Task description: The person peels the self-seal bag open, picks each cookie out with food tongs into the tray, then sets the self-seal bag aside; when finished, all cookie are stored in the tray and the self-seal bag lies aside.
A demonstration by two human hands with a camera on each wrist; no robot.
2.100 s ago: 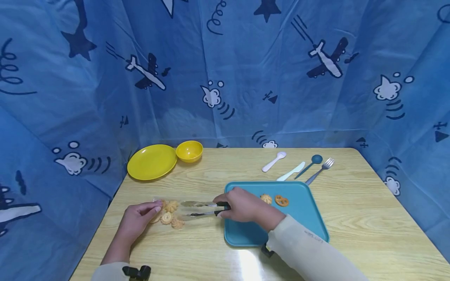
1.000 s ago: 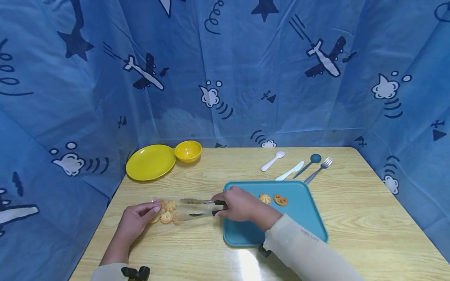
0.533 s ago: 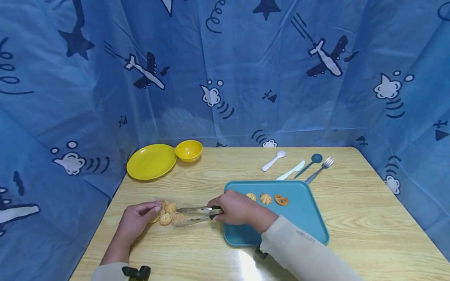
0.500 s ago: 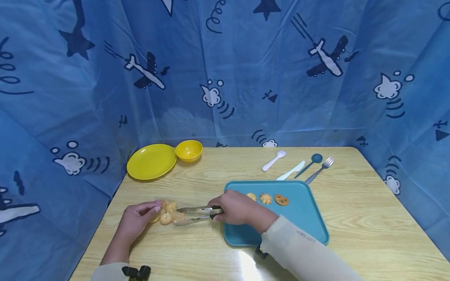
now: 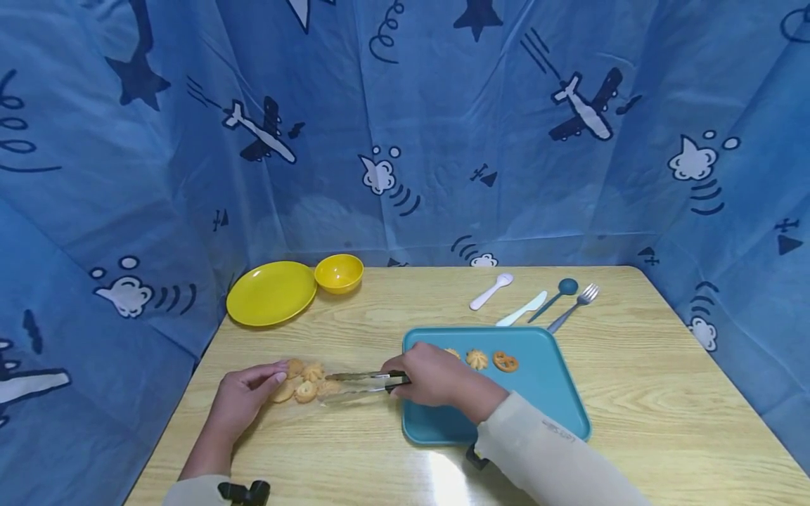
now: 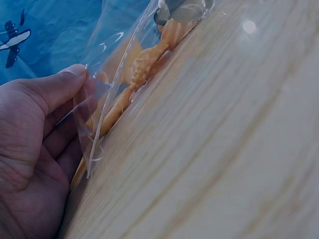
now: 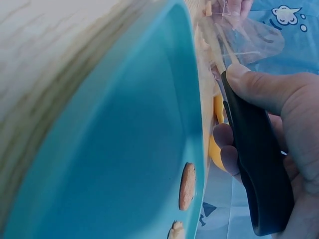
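Note:
In the head view my left hand (image 5: 247, 397) pinches the edge of a clear plastic bag (image 6: 112, 82) between thumb and fingers. Several light-brown cookies (image 5: 306, 391) lie inside the bag on the table. My right hand (image 5: 433, 376) grips black-handled metal tongs (image 5: 361, 377) from above, over the left edge of the teal tray (image 5: 519, 400). The arms of the tongs reach into the bag beside the rightmost cookie. Whether they hold that cookie I cannot tell. In the right wrist view thumb and fingers wrap the black handle (image 7: 256, 159).
On the tray lie a pretzel (image 5: 505, 362) and a cookie (image 5: 477, 359), with another partly behind the right hand. A yellow plate (image 5: 272, 294) and yellow bowl (image 5: 339, 274) stand at the back left. A white spoon (image 5: 491, 292), knife (image 5: 522, 309), teal spoon (image 5: 553, 299) and fork (image 5: 574, 308) lie behind the tray.
The right hand with the tongs has dipped toward the near side and left, then shifted slightly right. The cookies in the bag have moved a little right. The left hand keeps its place.

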